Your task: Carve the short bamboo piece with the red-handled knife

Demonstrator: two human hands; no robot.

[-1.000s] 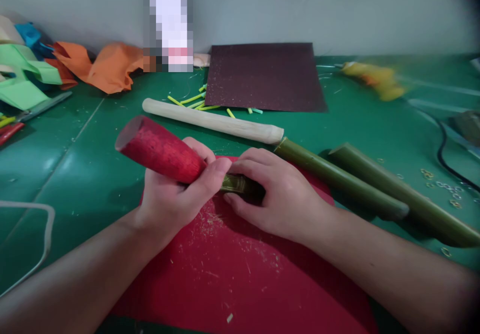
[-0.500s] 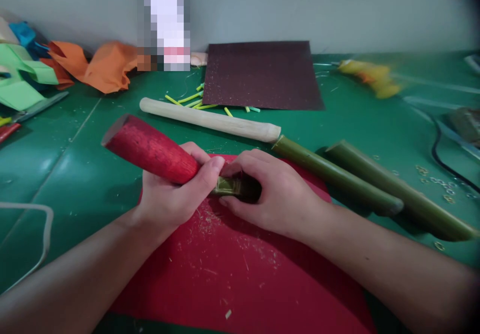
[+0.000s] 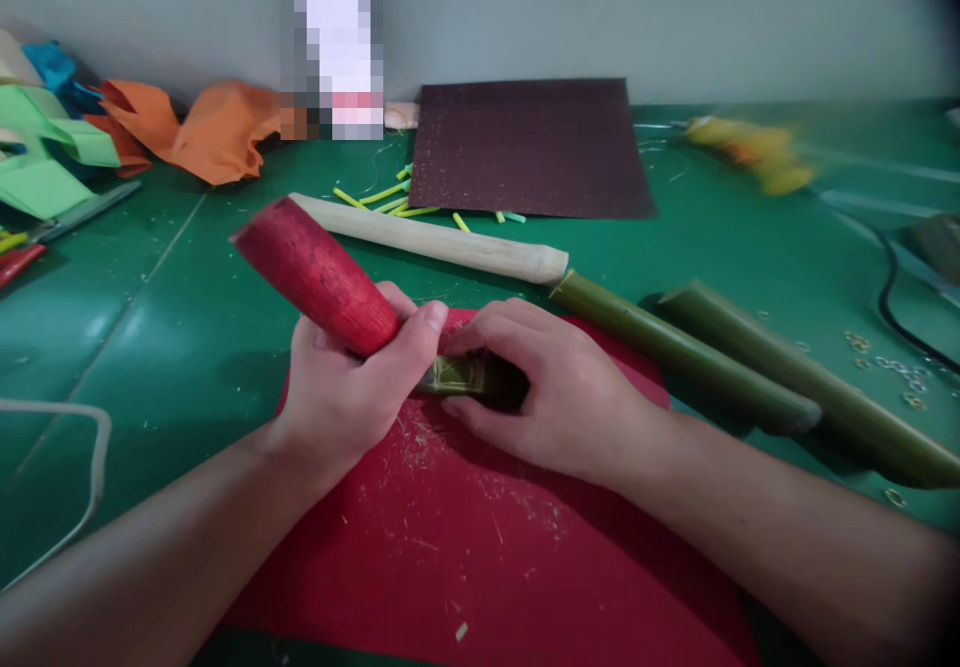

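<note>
My left hand (image 3: 349, 392) is closed around a thick red wooden tool handle (image 3: 330, 282). The handle leans up and to the left, and its working end is hidden behind my thumb and fingers. Just right of it, a short piece of green bamboo (image 3: 456, 375) with pale cut marks lies over a red sheet (image 3: 480, 547). My right hand (image 3: 562, 382) grips that bamboo by its right end, thumb on the near side and fingers over the far side. Both hands meet close together at the cut spot. Fine shavings are scattered on the sheet.
Beyond my hands lie a peeled pale bamboo stick (image 3: 435, 242) and two green bamboo lengths (image 3: 690, 357). A dark brown sheet (image 3: 532, 147) rests at the back over yellow-green sticks. Orange crumpled paper (image 3: 217, 132) is at left; a yellow tool (image 3: 750, 152) and small rings (image 3: 900, 372) are at right.
The red handle has tipped steeper, its free end swinging up and to the right. Both hands keep their hold, and the bamboo stays nearly in place.
</note>
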